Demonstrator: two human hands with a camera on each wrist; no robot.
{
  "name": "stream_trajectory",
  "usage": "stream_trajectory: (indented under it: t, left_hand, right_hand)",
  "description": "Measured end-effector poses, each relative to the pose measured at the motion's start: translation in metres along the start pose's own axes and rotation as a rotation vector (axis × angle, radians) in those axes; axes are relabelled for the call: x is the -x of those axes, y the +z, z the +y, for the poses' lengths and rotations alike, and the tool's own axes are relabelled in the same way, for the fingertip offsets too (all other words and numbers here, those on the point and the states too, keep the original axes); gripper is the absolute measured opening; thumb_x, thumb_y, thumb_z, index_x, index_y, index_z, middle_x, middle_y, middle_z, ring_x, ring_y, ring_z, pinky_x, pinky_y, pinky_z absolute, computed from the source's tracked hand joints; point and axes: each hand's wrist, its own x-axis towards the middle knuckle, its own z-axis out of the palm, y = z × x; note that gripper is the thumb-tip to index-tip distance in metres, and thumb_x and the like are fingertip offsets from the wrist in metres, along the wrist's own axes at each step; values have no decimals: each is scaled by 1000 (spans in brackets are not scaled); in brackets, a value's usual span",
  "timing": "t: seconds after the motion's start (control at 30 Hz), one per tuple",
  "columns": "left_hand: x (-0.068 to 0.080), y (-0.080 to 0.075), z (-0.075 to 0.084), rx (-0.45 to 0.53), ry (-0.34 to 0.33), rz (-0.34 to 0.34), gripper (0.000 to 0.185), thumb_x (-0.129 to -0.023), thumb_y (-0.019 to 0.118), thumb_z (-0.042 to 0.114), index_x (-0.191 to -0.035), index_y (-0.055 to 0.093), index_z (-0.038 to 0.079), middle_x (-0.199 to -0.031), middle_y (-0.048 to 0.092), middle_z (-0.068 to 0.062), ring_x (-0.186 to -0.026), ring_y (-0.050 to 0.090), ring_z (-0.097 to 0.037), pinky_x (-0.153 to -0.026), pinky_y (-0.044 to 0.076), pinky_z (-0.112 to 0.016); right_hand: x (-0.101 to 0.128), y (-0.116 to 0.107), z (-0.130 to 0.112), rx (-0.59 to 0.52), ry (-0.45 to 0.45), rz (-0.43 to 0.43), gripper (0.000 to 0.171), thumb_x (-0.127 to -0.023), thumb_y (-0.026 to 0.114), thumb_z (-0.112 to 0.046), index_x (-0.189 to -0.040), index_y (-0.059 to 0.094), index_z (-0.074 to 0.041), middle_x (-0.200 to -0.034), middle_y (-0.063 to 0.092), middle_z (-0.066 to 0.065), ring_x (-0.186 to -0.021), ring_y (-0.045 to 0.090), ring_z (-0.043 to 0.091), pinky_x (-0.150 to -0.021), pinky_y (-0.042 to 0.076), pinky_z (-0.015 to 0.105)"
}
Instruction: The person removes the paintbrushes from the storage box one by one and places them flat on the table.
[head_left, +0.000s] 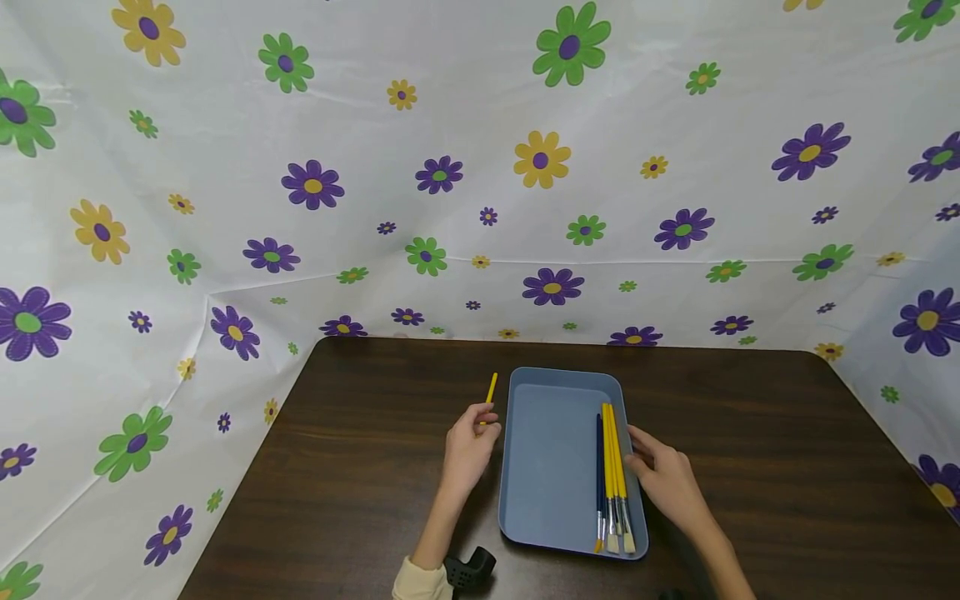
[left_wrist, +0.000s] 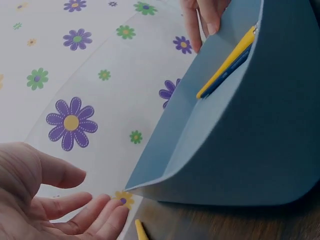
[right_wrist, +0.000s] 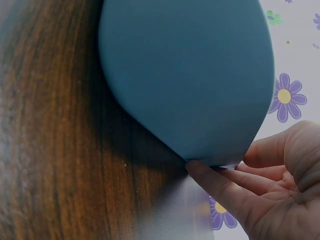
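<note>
1. We see two bare forearms at the lower middle of the head view, ending in the left hand [head_left: 467, 454] and right hand [head_left: 667, 482].
2. We note a cream sleeve cuff [head_left: 420, 582] at the bottom edge.
3. A black wrist mount [head_left: 471, 569] sits beside the cuff.

A staged recording booth or craft corner is suggested: the dark brown wooden tabletop [head_left: 750, 433] is enclosed at its far edge and both side edges by a white plastic sheet printed with purple, green and yellow flowers [head_left: 450, 167].
</note>
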Motion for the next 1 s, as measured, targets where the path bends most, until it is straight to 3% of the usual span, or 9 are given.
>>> stream_trajectory:
  t: [0.27, 0.4, 0.63, 1.0]
  left_hand:
    - [5, 13, 5, 45, 6, 9, 29, -94, 65, 0, -122, 68, -7, -108, 72, -19, -92, 71, -23, -75, 53, -25]
    - [10, 21, 7, 42, 24, -3, 31, -92, 64, -1, -121, 68, -8, -110, 72, -20, -94, 71, -25, -78, 57, -30]
    - [19, 33, 12, 18, 61, -72, 31, -92, 63, -1, -122, 67, -7, -110, 71, -15, -100, 71, -31, -84, 59, -39]
    - [37, 62, 15, 8, 114, -185, 29, -92, 63, -5, -121, 67, -8, -109, 69, -13, -97, 69, -21, -81, 58, -28]
  right_hand:
    - [1, 0, 0, -1, 0, 0, 49, -102, 56, -2, -146, 44, 16, -133, 58, 38, -118, 64, 47, -93, 56, 54]
    - [0, 0, 0, 0, -4, 2, 49, -102, 56, -2, -146, 45, 16, -133, 59, 38, -118, 64, 47, -92, 57, 54]
    - [0, 0, -1, 5, -9, 7, 48, -102, 56, -1, -146, 45, 16, -133, 58, 38, -118, 63, 48, -91, 57, 53]
    - [0, 0, -1, 11, -3, 10, 48, -102, 56, -1, -146, 45, 15, -133, 59, 38, -118, 63, 48, -92, 57, 55]
